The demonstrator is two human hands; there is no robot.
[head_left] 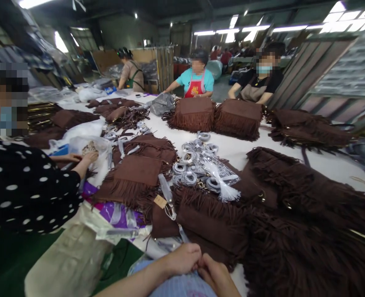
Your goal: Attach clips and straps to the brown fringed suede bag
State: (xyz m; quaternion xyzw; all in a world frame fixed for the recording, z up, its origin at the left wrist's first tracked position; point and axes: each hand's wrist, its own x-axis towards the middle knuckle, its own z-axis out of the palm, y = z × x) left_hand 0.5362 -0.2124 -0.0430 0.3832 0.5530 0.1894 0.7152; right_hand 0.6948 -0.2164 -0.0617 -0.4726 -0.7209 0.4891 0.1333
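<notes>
My left hand (185,258) and my right hand (213,270) meet at the near edge of the table, fingers curled and pressed together. Whatever is between them is hidden or too small to name. Just beyond lies a dark brown fringed bag (213,222), its fringe spread over the top. A tan paper tag (160,201) on a white string rests on it, beside a strip wrapped in clear plastic (166,187). A second wrapped piece (183,234) sticks out close to my left hand.
Plastic-wrapped coiled straps (188,178) are heaped mid-table. Fringed bags (139,169) lie left of them, with a large pile (312,231) at right and stacks (194,111) at the back. A co-worker in a dotted sleeve (30,185) works at left; others stand across the table.
</notes>
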